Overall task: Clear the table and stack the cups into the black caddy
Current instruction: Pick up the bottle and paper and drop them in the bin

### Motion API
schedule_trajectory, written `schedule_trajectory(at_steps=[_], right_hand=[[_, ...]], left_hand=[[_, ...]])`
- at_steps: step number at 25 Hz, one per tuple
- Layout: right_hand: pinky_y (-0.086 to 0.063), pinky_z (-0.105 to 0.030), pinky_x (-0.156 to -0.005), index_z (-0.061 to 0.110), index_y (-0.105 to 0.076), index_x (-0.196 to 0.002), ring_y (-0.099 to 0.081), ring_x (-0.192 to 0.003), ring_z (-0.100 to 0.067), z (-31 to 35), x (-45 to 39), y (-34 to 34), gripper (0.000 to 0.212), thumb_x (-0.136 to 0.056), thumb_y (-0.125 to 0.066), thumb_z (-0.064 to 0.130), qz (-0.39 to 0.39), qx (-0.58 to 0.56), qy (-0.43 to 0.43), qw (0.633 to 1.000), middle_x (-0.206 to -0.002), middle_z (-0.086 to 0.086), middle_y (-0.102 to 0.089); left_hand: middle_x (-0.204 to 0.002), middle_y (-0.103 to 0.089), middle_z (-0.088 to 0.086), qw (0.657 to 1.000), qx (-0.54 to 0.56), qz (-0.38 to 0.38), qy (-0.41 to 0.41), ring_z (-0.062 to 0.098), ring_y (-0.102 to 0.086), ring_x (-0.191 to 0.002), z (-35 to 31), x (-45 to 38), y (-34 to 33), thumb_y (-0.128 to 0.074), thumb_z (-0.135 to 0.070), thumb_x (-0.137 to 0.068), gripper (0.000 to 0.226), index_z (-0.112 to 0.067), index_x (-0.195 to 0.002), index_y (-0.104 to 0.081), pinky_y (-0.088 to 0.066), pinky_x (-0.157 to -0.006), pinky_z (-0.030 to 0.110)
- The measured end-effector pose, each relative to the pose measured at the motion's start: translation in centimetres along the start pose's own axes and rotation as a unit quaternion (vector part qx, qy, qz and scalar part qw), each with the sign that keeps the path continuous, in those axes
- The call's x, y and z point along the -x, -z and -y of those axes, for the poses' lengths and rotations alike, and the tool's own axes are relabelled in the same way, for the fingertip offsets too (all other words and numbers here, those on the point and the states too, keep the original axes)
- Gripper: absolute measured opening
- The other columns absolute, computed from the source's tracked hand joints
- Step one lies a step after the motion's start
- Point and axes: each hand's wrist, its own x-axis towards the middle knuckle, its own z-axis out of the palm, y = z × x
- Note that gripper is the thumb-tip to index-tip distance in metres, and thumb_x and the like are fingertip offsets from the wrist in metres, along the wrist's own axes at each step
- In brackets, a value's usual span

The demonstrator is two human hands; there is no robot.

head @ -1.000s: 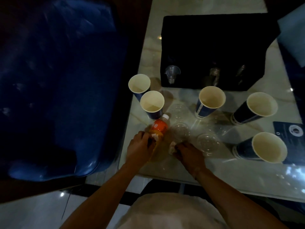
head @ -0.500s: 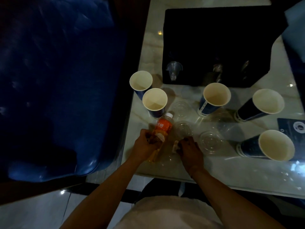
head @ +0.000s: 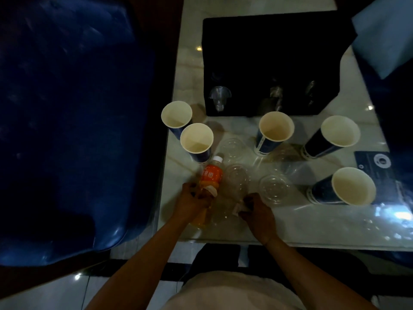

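Observation:
Several blue paper cups with cream insides stand on the marble table [head: 312, 224]: two at the left [head: 176, 114] [head: 196, 139], one in the middle [head: 276, 128], two at the right [head: 339, 133] [head: 353, 186]. The black caddy [head: 270, 57] sits behind them with a clear dispenser spout [head: 219, 97] on its front. My left hand [head: 192, 203] grips the lower part of an orange drink bottle [head: 211, 175]. My right hand [head: 257, 211] pinches a small pale scrap [head: 237, 208] beside a clear cup that lies between the hands.
Clear plastic lids lie among the cups [head: 274, 190] [head: 232, 145]. A dark blue card [head: 375, 166] rests at the table's right edge. A big blue cushioned seat [head: 67, 121] fills the left side. A pale blue object [head: 384, 34] is at the top right.
Both hands have stayed at the bottle and the clear cup; the left hand has slid a little lower on the bottle. The view shifted slightly.

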Motion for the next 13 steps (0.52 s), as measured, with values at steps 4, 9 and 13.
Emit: schedule_trajectory(at_steps=[4, 9, 13], right_hand=[[-0.052, -0.037, -0.082, 0.006, -0.058, -0.121, -0.062, -0.099, -0.027, -1.6, 1.0, 2.4, 0.044, -0.080, -0.072, 0.007, 0.045, -0.114, -0.099, 0.988, -0.110, -0.012, -0.065], [-0.053, -0.040, -0.079, 0.001, -0.061, -0.112, -0.062, -0.091, -0.028, -4.4, 3.7, 5.3, 0.033, -0.081, -0.066, -0.006, 0.044, -0.221, -0.140, 0.964, -0.109, -0.023, -0.066], [-0.055, -0.039, -0.078, 0.009, -0.065, -0.102, -0.065, -0.087, -0.029, -7.2, 6.3, 8.0, 0.026, -0.079, -0.069, -0.003, 0.016, -0.249, -0.139, 0.958, -0.096, -0.015, -0.069]], left_hand=[[-0.110, -0.069, 0.006, 0.999, 0.031, 0.009, 0.022, 0.017, -0.066, -0.088, 0.6, 0.6, -0.9, -0.078, -0.024, -0.082, 0.048, -0.014, -0.123, -0.056, -0.051, -0.071, 0.030], [-0.085, -0.062, -0.014, 0.999, 0.051, -0.005, 0.018, 0.000, -0.062, -0.072, 2.1, 3.7, -3.4, -0.072, -0.023, -0.088, 0.032, -0.026, -0.113, -0.053, -0.045, -0.049, 0.012], [-0.108, -0.067, 0.005, 0.993, 0.067, 0.090, 0.025, 0.018, -0.068, -0.089, 1.8, 7.7, -6.5, -0.074, -0.021, -0.086, 0.048, -0.020, -0.129, -0.052, -0.059, -0.063, 0.026]])
